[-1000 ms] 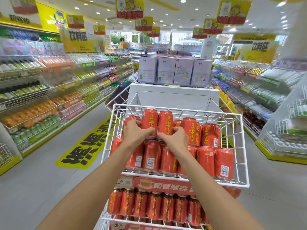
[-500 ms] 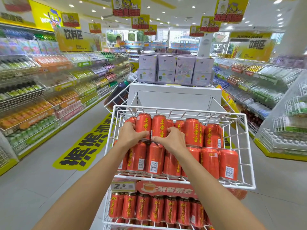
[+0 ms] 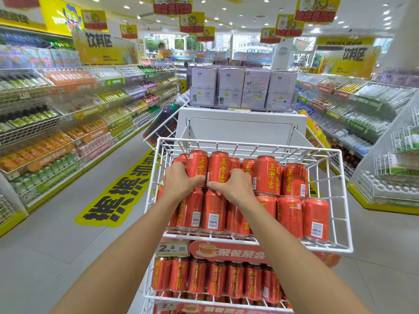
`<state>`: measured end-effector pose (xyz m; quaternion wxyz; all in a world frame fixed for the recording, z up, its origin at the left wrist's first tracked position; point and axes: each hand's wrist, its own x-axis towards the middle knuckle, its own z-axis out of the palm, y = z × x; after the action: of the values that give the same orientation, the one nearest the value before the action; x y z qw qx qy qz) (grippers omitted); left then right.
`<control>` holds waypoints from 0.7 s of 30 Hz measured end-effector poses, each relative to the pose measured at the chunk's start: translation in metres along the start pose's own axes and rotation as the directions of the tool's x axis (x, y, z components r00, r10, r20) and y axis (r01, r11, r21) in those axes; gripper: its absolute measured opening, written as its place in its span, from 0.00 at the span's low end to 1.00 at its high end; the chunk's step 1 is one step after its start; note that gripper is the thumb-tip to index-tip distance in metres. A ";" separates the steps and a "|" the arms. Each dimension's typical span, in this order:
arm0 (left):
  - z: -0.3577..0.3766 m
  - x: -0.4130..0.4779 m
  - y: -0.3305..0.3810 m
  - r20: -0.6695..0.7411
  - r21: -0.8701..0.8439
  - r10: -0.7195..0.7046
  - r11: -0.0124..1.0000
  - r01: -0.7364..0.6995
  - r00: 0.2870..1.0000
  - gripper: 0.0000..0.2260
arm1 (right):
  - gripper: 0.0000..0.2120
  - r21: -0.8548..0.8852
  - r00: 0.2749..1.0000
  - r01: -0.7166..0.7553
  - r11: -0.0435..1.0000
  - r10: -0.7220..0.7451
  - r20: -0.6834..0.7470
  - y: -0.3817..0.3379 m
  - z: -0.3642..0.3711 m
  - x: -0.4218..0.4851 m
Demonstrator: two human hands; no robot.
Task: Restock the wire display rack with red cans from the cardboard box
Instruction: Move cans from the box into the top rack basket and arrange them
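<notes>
- Gripped, one apiece: left hand [image 3: 181, 182] closed on a red can [image 3: 196, 167], right hand [image 3: 234, 186] closed on its neighbour [image 3: 219, 167], both upright on the upper layer.
- Held side by side, probably to seat the pair together and level.
- Stacked on a lower layer in the top basket [image 3: 340, 200] of the wire display rack.
- More cans on the tier below [image 3: 215, 278], behind a price tag [image 3: 172, 248].
- No cardboard box in view.
- Set in a shop aisle; grey floor [image 3: 45, 245], drink shelves [image 3: 56, 132] either side.

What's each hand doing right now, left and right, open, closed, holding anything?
Left hand: closed on an upright red drink can in the white wire rack's upper layer.
Right hand: closed on the neighbouring red can.
</notes>
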<state>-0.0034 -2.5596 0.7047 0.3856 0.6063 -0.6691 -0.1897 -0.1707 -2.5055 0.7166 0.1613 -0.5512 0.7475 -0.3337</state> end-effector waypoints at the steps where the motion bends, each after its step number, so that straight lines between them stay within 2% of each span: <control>1: 0.000 0.000 0.001 0.004 0.005 -0.003 1.000 0.003 1.000 0.21 | 0.27 -0.001 1.000 -0.003 1.000 0.003 0.003 -0.001 0.000 0.000; 7: -0.003 -0.005 0.006 0.029 0.011 -0.015 1.000 0.015 0.999 0.18 | 0.24 -0.026 0.999 0.008 1.000 -0.007 0.038 -0.005 -0.004 0.003; 11: -0.021 -0.020 0.011 -0.025 0.074 0.022 0.997 -0.020 0.999 0.21 | 0.26 -0.070 0.995 0.092 0.993 -0.089 0.039 0.000 -0.015 -0.003; 13: -0.037 -0.034 0.011 -0.007 0.150 0.062 0.987 -0.060 0.998 0.21 | 0.26 -0.134 0.985 0.170 0.976 -0.169 0.018 0.003 -0.023 -0.011; 15: -0.053 -0.052 0.011 0.073 0.273 0.138 0.950 -0.153 0.988 0.21 | 0.25 -0.208 0.962 0.272 0.940 -0.274 0.021 0.007 -0.033 -0.026; 18: -0.071 -0.085 0.017 0.287 0.443 0.232 0.828 -0.343 0.929 0.20 | 0.27 -0.327 0.926 0.374 0.868 -0.369 0.081 0.016 -0.047 -0.060; 21: -0.076 -0.122 0.032 0.423 0.464 0.298 0.740 -0.487 0.856 0.19 | 0.29 -0.394 0.904 0.425 0.815 -0.406 0.135 0.030 -0.059 -0.107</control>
<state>0.0278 -2.4203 0.7404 0.1096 0.4950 -0.8620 0.0042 -0.1921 -2.3820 0.7259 -0.0193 -0.7297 0.6587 -0.1824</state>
